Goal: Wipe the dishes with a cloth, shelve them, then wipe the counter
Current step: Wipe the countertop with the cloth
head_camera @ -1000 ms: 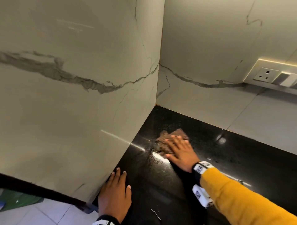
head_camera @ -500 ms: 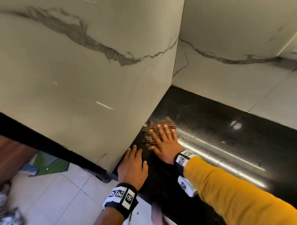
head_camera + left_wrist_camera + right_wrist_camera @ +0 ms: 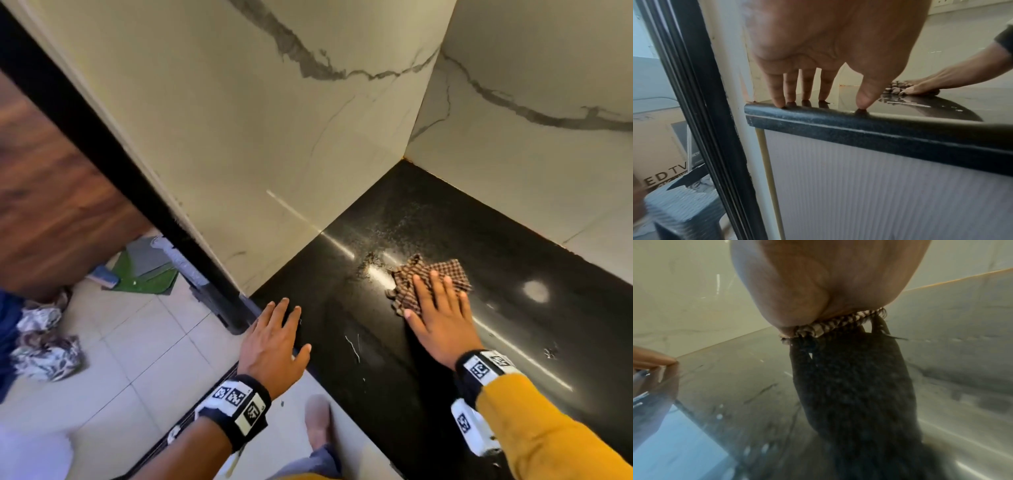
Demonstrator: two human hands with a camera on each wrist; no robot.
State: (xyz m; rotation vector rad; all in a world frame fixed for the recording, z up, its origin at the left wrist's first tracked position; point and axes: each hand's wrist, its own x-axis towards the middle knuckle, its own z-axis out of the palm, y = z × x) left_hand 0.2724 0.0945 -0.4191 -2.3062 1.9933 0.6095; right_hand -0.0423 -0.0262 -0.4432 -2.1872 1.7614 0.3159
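A brown checked cloth (image 3: pixel 424 275) lies on the glossy black counter (image 3: pixel 383 342), a little out from its inner corner. My right hand (image 3: pixel 436 308) presses flat on the cloth with straight fingers; the right wrist view shows the palm (image 3: pixel 818 280) over the cloth's edge (image 3: pixel 834 324). My left hand (image 3: pixel 274 339) rests open at the counter's front left edge. In the left wrist view its fingertips (image 3: pixel 781 102) touch the rounded rim (image 3: pixel 838 120), with the cloth (image 3: pixel 896 87) beyond. No dishes are in view.
Marble-look walls (image 3: pixel 274 137) enclose the counter on the left and back. A black door frame (image 3: pixel 113 161) runs down the left. Below lie a tiled floor (image 3: pixel 130 342), a green mat (image 3: pixel 150 277) and crumpled cloth (image 3: pixel 44 342). Wet streaks (image 3: pixel 376 236) mark the counter.
My right hand has slid the cloth away from the left wall, out to the right along the counter. My left hand has stayed at the front edge. The head view has tilted down.
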